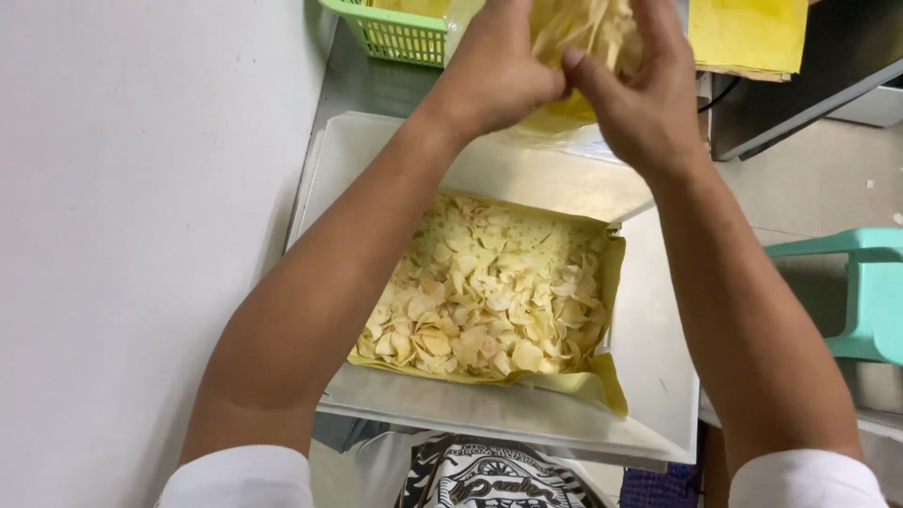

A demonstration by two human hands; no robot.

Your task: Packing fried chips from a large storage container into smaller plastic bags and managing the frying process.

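Below both forearms, thin pale-yellow chips [489, 292] fill a yellow-paper-lined white tub [658, 376] — left hand [499, 71] and right hand [640, 103], both pinched shut on a clear plastic bag of chips [583, 33], could tear it, scattering chips.

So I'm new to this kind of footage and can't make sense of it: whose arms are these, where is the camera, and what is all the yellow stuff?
There is no machine here. A camera worn on a person's head looks down, so the two bare arms are that person's own. Below them sits a white box lined with yellow paper and filled with pale yellow chips. Up top, the left hand and right hand are together around a clear bag of the same chips, fingers curled on it. A green basket stands behind on the left, and a teal plastic stool on the right.
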